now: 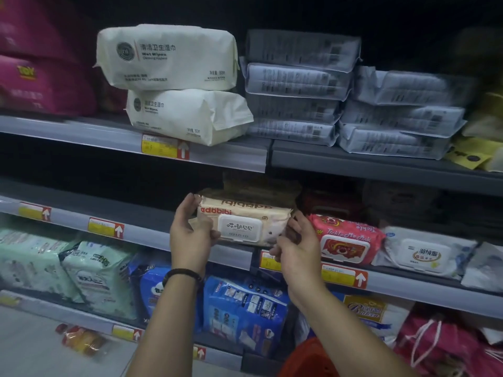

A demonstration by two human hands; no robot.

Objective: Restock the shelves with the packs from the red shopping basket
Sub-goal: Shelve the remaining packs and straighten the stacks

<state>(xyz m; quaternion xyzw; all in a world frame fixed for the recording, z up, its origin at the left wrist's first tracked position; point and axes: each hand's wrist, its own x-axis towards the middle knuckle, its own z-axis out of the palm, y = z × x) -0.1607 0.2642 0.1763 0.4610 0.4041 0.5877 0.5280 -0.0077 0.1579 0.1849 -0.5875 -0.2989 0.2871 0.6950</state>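
Observation:
A beige wet-wipes pack [245, 221] with a white flip lid lies at the front of the middle shelf [152, 232]. My left hand [192, 235] grips its left end, thumb under the front and fingers over the top. My right hand [295, 246] pinches its right end. Behind it sit more brownish packs [258, 186] in shadow. The red shopping basket [307, 360] shows only as a rim at the bottom, under my right forearm.
A pink pack [345, 238] and a white lidded pack [424, 254] sit right of the beige one. Cream packs [168, 58] and grey stacked packs [299, 83] fill the shelf above. Green and blue packs [245, 308] stand below.

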